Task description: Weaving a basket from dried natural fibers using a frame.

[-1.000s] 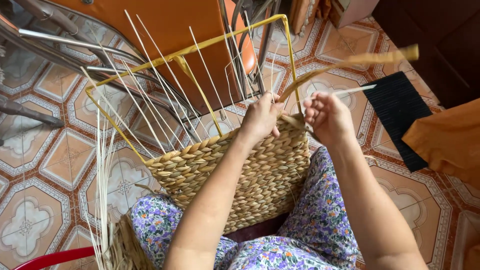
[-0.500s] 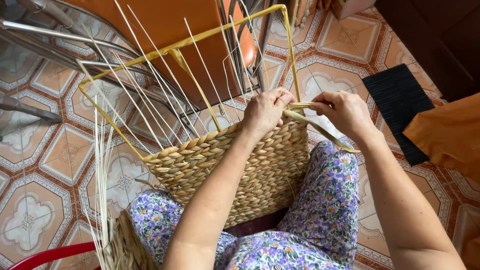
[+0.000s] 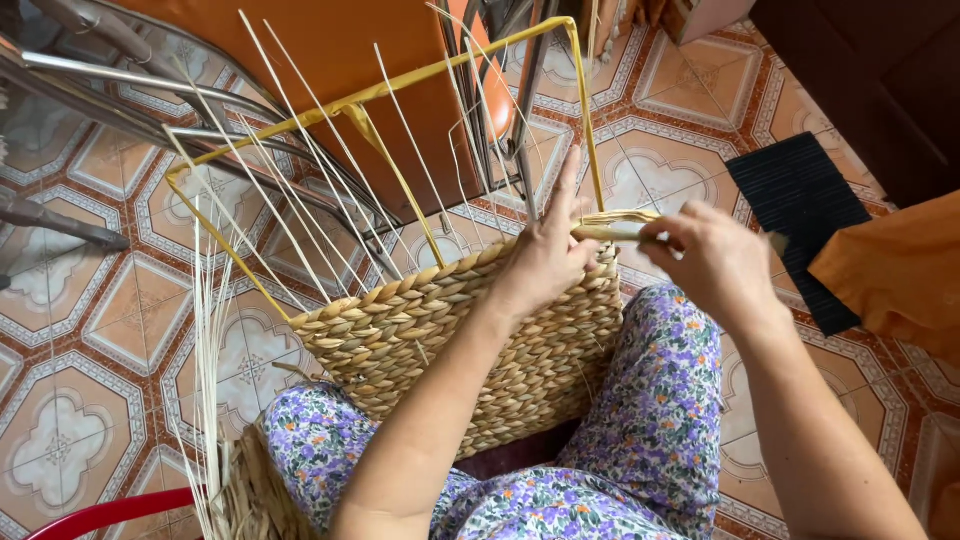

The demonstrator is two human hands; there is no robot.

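1. Left hand [image 3: 545,255] pressed on the top edge of the woven basket [image 3: 470,345], fingers spread, index finger pointing up along the yellow wire frame [image 3: 400,85].
2. Right hand [image 3: 705,260] just beside it, fingers curled and pinching a flat straw strand [image 3: 612,230] that runs across to the left hand at the basket's corner.
3. Basket resting tilted on the lap, against the legs in purple floral trousers [image 3: 650,420], open side turned away from the body.
4. Braided rows finished on the lower part only; above them the bare frame, with thin pale spokes [image 3: 300,160] standing up and fanning outward.
5. Loose bundle of pale fibres [image 3: 210,380] hanging down at the left of the basket, over the patterned tile floor [image 3: 90,330].
6. Orange panel [image 3: 330,50] and grey metal tubes [image 3: 120,75] lying beyond the frame, at the top left.
7. Black ribbed mat [image 3: 795,215] on the floor at the right, near the right hand, with a fold of orange cloth [image 3: 890,275] overlapping its edge.
8. Curved red rim [image 3: 110,512] showing at the bottom left corner.
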